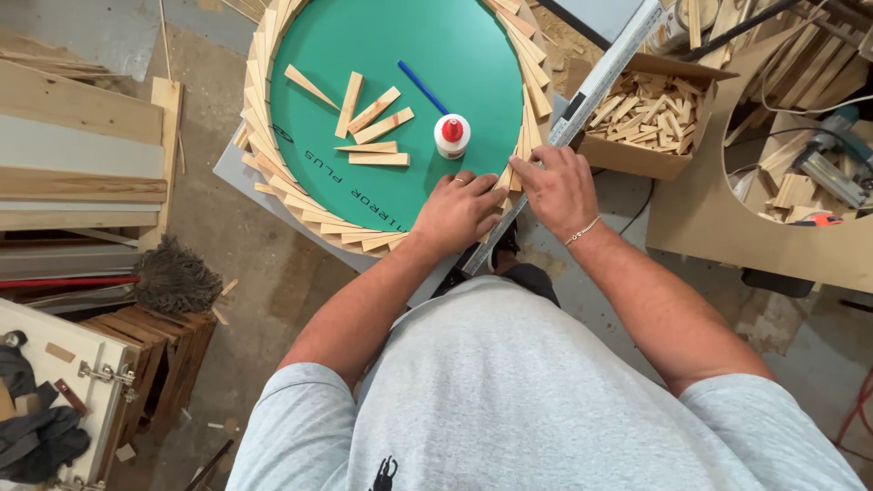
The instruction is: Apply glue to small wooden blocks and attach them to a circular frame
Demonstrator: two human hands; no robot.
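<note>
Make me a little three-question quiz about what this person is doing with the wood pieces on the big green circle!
1. True or false: the glue bottle with the red cap stands upright on the green disc.
2. What fills the cardboard box to the right of the disc? A) nails B) small wooden wedges C) paint cans
3. Which hand wears a bracelet at the wrist?

Key
1. True. It stands beside the blue pencil and the loose wedges.
2. B. The same kind of pieces form the wooden ring around the disc's edge.
3. The right hand. It and the left hand both press on the ring at the near edge.
</note>
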